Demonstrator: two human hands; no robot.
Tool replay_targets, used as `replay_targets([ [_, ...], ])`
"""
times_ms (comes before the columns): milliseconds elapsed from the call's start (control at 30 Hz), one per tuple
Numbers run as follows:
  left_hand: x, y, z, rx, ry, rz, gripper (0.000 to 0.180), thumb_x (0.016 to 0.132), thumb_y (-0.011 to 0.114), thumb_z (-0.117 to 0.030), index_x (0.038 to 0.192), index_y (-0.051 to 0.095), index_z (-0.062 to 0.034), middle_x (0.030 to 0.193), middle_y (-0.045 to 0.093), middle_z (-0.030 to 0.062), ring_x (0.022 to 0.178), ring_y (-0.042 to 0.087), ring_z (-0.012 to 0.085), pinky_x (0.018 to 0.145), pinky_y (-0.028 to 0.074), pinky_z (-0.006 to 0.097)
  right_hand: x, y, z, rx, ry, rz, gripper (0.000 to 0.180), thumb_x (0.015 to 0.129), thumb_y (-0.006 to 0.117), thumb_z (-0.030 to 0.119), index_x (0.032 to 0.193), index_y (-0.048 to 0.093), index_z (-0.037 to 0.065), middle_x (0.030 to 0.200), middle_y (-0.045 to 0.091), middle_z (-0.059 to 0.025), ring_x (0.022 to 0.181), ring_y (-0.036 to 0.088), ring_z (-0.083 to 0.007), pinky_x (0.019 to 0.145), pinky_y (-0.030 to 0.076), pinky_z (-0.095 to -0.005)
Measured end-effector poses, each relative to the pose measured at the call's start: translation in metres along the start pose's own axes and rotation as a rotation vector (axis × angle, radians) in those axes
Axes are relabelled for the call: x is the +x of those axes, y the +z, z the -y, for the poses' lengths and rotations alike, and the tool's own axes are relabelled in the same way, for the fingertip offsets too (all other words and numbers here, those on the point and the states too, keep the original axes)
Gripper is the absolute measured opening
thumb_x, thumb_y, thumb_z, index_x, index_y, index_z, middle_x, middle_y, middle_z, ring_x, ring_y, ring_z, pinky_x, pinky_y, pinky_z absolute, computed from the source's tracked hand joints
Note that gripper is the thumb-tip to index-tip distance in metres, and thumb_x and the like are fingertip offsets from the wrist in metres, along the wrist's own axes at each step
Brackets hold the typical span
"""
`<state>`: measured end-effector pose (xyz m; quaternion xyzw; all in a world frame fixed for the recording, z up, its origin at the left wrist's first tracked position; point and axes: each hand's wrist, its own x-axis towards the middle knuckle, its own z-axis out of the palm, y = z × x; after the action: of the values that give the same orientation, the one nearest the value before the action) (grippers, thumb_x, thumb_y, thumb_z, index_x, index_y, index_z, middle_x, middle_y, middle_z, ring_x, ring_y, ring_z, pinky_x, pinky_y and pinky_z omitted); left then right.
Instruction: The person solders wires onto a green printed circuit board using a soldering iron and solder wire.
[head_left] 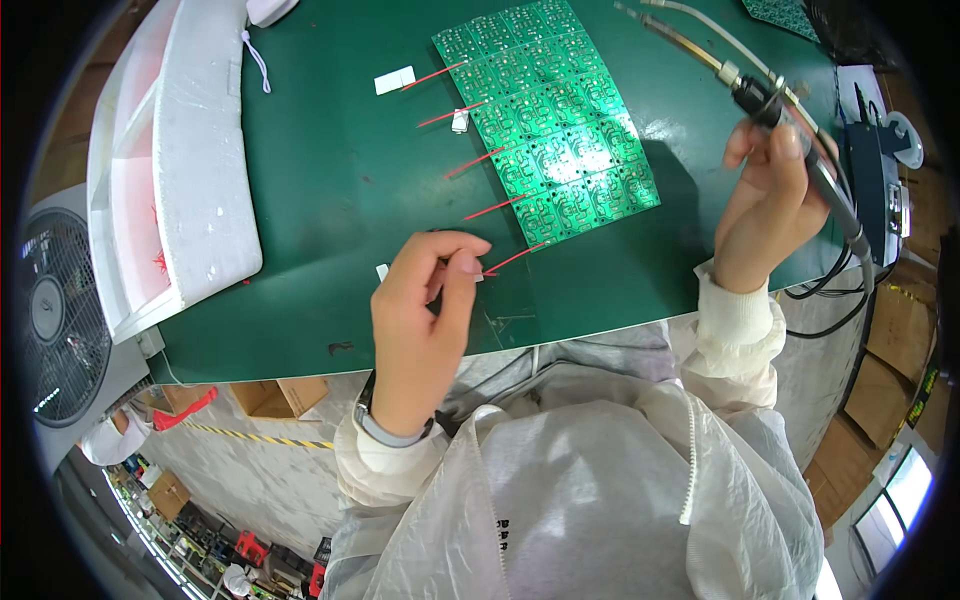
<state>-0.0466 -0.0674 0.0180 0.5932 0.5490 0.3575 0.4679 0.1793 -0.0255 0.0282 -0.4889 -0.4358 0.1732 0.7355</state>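
Observation:
A green circuit board panel (560, 120), divided into several small boards, lies on the green table mat. Several short red wires (475, 167) stick out from its left edge. Beside the nearest wire, my left hand (425, 310) is curled, with thumb and index fingertips close together; whether anything is between them is hidden. My right hand (770, 195) is wrapped around a soldering iron (765, 100) with a thin feed tube along it. The iron's tip points up and left, held to the right of the panel and apart from it.
A white foam tray (205, 170) with red pieces stands at the left, beside a fan (60, 300). Small white pieces (394, 80) lie left of the panel. A blue box (880, 180) and black cables (830, 290) are at the right. Cardboard boxes (280, 397) sit below the table.

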Motion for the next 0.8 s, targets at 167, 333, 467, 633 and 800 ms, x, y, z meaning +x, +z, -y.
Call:
replay_targets([
  [167, 0.001, -0.017, -0.003, 0.032, -0.098, 0.006, 0.013, 0.087, 0.044, -0.007, 0.091, 0.054, 0.0004, 0.078, 0.051, 0.0000, 0.069, 0.043, 0.0051, 0.064, 0.034, 0.017, 0.028, 0.007, -0.018, 0.177, 0.032, -0.040, 0.019, 0.080, 0.052, 0.010, 0.089, 0.053, -0.007, 0.072, 0.055, -0.0116, 0.065, 0.050, -0.0187, 0.058, 0.039, -0.0276],
  [333, -0.002, -0.011, -0.010, 0.372, 0.099, -0.085, 0.011, 0.076, 0.057, -0.001, 0.088, 0.055, -0.0024, 0.074, 0.050, 0.0016, 0.067, 0.045, 0.0098, 0.060, 0.036, 0.021, 0.022, 0.009, -0.029, 0.154, 0.103, 0.018, 0.016, 0.080, 0.054, 0.008, 0.087, 0.054, -0.007, 0.069, 0.055, -0.0124, 0.061, 0.051, -0.0178, 0.055, 0.040, -0.0265],
  [467, -0.001, -0.010, -0.001, 0.496, 0.284, -0.041, 0.012, 0.074, 0.058, 0.001, 0.085, 0.054, -0.0013, 0.077, 0.050, 0.0056, 0.066, 0.048, 0.0158, 0.059, 0.038, 0.026, 0.020, 0.007, -0.032, 0.160, 0.065, 0.035, 0.017, 0.079, 0.055, 0.008, 0.088, 0.054, -0.007, 0.069, 0.055, -0.0123, 0.060, 0.051, -0.0178, 0.054, 0.041, -0.0266],
  [633, 0.002, -0.008, -0.007, 0.530, 0.210, 0.025, 0.009, 0.073, 0.056, 0.001, 0.078, 0.049, -0.0014, 0.077, 0.048, 0.0090, 0.069, 0.048, 0.0255, 0.059, 0.038, 0.033, 0.017, 0.009, -0.031, 0.131, 0.089, 0.031, 0.018, 0.079, 0.056, 0.008, 0.089, 0.053, -0.006, 0.069, 0.056, -0.0119, 0.060, 0.053, -0.0166, 0.054, 0.042, -0.0257],
  [800, 0.002, -0.013, -0.004, 0.566, 0.261, -0.027, 0.008, 0.075, 0.054, 0.002, 0.080, 0.048, -0.0019, 0.078, 0.048, 0.0107, 0.070, 0.048, 0.0264, 0.061, 0.039, 0.032, 0.021, 0.025, -0.036, 0.134, 0.052, 0.041, 0.018, 0.078, 0.057, 0.009, 0.089, 0.052, -0.004, 0.069, 0.056, -0.0112, 0.060, 0.054, -0.0153, 0.056, 0.043, -0.0255],
])
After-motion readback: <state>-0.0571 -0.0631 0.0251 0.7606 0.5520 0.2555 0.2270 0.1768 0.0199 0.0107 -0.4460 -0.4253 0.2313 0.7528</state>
